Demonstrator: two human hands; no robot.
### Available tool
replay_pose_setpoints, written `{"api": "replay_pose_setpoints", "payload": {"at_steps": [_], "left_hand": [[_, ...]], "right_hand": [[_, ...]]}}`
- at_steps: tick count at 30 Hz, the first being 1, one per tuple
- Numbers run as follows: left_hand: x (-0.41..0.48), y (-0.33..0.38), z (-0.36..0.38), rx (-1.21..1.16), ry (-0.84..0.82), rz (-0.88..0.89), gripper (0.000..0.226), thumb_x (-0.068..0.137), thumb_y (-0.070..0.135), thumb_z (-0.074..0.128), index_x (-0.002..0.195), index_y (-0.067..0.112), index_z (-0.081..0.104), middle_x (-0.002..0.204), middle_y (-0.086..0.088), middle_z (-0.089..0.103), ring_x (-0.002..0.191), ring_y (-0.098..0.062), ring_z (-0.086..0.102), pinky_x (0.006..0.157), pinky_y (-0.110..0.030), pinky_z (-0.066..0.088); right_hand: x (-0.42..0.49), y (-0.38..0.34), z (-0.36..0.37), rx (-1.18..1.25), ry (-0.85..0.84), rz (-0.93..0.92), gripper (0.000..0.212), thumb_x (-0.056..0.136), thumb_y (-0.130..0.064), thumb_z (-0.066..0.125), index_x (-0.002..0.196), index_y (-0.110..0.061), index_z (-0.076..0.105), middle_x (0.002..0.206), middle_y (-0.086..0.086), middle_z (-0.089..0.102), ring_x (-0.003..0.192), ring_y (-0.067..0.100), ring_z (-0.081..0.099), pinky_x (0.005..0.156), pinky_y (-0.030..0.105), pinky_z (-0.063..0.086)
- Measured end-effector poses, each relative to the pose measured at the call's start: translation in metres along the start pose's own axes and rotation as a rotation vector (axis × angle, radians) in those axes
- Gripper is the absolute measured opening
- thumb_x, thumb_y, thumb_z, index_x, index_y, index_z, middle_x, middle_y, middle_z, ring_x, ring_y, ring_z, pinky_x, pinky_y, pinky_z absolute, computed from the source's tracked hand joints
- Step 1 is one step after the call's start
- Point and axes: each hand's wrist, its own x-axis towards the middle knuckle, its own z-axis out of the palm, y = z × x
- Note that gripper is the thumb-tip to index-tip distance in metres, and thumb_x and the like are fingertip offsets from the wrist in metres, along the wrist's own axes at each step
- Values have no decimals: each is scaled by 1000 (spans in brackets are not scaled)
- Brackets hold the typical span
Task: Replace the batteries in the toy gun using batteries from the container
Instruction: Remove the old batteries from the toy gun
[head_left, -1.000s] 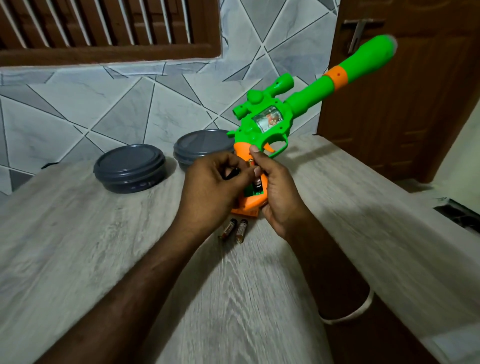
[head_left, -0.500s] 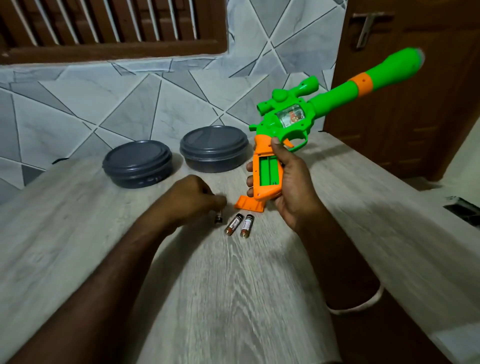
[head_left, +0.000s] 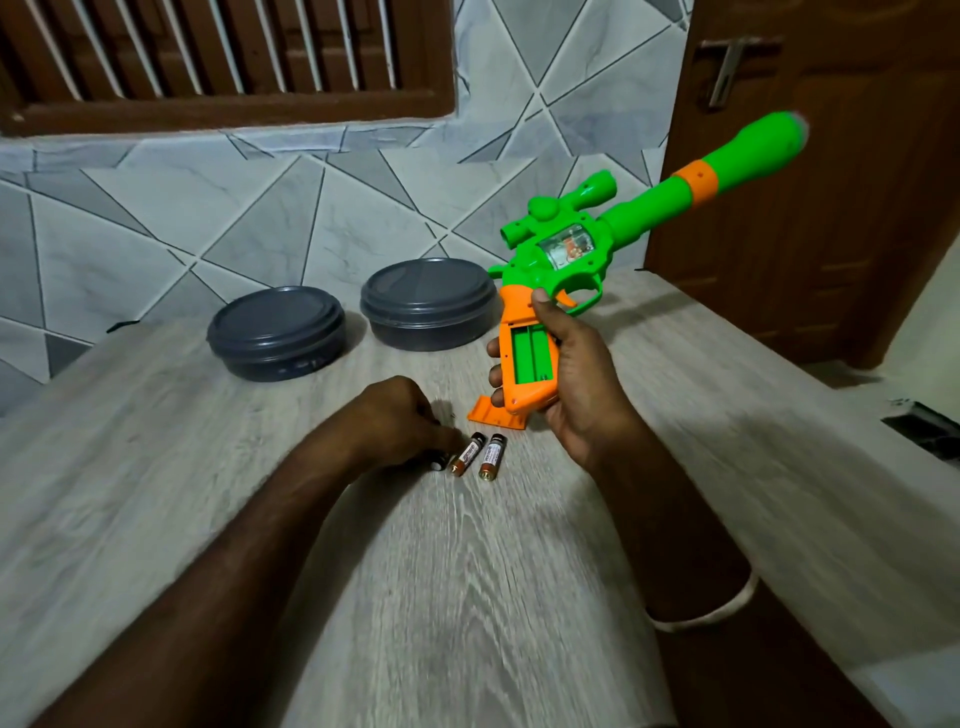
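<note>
While gripping the toy gun (head_left: 566, 260) by its orange handle in the right hand (head_left: 579, 382), holds it raised over the tabletop (head_left: 467, 582) toward the far right corner, open battery compartment (head_left: 530, 353) facing up. Pinches a third battery (head_left: 439, 462) in the curled left hand (head_left: 397, 421), down at the middle of the tabletop, just beside two loose batteries (head_left: 467, 453) lying side by side, with the orange battery cover (head_left: 493, 417) flat just beyond them. Shows two dark lidded containers (head_left: 276, 332) side by side near the far edge.
</note>
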Motion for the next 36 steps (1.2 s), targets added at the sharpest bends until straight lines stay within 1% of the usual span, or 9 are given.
{"api": "replay_pose_setpoints", "payload": {"at_steps": [12, 15, 19, 22, 24, 26, 27, 30, 36], "left_hand": [[-2, 1, -1, -8, 7, 9, 39, 83, 51, 75, 86, 11, 73, 74, -2, 68, 70, -13, 61, 64, -25, 47], [-3, 0, -3, -11, 82, 45, 29, 89, 42, 73, 91, 13, 73, 79, -3, 69, 72, -12, 62, 64, -27, 48], [-6, 1, -3, -152, 210, 96, 13, 95, 25, 68, 94, 12, 72, 79, -6, 69, 61, -13, 62, 57, -25, 47], [-8, 6, -1, -244, 249, 147, 14, 99, 17, 61, 98, 11, 73, 79, -6, 72, 57, -11, 65, 52, -22, 48], [-10, 8, -1, -256, 271, 187, 13, 99, 15, 61, 100, 12, 74, 78, -7, 74, 61, -15, 70, 56, -26, 56], [-10, 11, -1, -206, 243, 200, 10, 97, 16, 66, 100, 13, 75, 78, -7, 76, 67, -19, 74, 68, -35, 63], [-11, 12, -1, -160, 211, 194, 9, 96, 16, 68, 101, 14, 74, 77, -6, 76, 67, -19, 74, 68, -35, 63], [-14, 14, -5, -102, 104, 139, 6, 93, 13, 71, 99, 13, 71, 78, -8, 75, 56, -10, 70, 52, -22, 54], [-16, 5, -18, -81, 38, 19, 7, 89, 13, 75, 94, 10, 70, 81, -10, 73, 56, -12, 72, 50, -20, 55]], "right_hand": [[-1, -1, -3, -36, -21, 8, 42, 103, -40, 45, 104, -2, 62, 77, 13, 67, 52, 23, 61, 45, 28, 52], [1, -1, -6, -50, -11, -4, 42, 102, -41, 46, 106, -2, 63, 77, 14, 67, 52, 23, 61, 45, 28, 51], [2, -6, -13, -86, 4, -21, 43, 102, -41, 47, 106, -2, 64, 78, 15, 68, 52, 25, 62, 46, 30, 52], [0, -14, -22, -105, 19, -42, 43, 102, -40, 46, 101, -1, 65, 77, 16, 68, 52, 26, 61, 46, 30, 52], [-2, -18, -28, -108, 34, -47, 44, 102, -40, 46, 102, 1, 65, 77, 16, 67, 51, 26, 61, 45, 29, 52], [-3, -19, -35, -114, 58, -43, 45, 102, -40, 46, 103, 1, 64, 78, 16, 67, 51, 26, 60, 45, 29, 52], [-3, -18, -38, -116, 67, -40, 45, 102, -41, 46, 101, 0, 65, 79, 16, 67, 51, 26, 60, 45, 29, 51], [-4, -15, -43, -113, 72, -32, 45, 102, -42, 46, 98, -1, 65, 79, 16, 66, 50, 26, 60, 44, 29, 51], [-4, -7, -40, -112, 23, 3, 48, 102, -41, 44, 110, 2, 62, 78, 15, 66, 49, 24, 61, 44, 28, 50]]}}
